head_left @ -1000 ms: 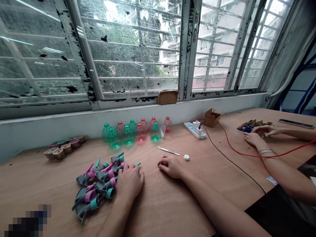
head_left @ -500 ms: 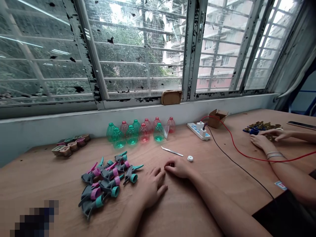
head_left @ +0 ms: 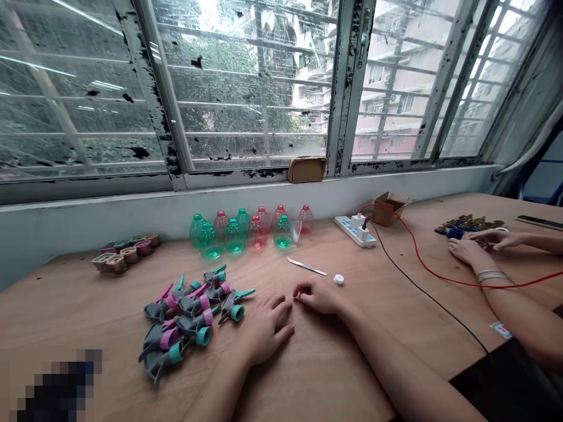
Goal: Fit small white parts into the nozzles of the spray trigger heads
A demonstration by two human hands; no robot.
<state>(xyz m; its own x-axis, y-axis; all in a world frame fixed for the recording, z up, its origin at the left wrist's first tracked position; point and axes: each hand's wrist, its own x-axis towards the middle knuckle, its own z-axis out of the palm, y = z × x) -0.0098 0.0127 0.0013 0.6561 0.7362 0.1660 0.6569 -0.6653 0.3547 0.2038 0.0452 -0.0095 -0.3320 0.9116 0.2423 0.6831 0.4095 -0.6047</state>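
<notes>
Head view: grey spray heads (head_left: 191, 305) with pink and turquoise collars are lying in a loose pile on the tabletop (head_left: 308, 375). Just right of that pile, the person's left hand (head_left: 266, 331) is resting palm down, its fingers spreading loosely and gripping nothing that I'm seeing. Farther right of the pile, the right hand (head_left: 319, 297) is lying with its fingers curling inward; I cannot tell whether they are holding anything. Beyond the pile, toward the window, green and red clear bottles (head_left: 235, 237) are standing in a cluster. Metal tweezers (head_left: 307, 266) and a small white cap (head_left: 338, 279) are sitting to the pile's right, past the right hand. Well to the pile's right, a co-worker's hands (head_left: 466, 252) are working among small gold-and-blue pieces (head_left: 470, 223).
</notes>
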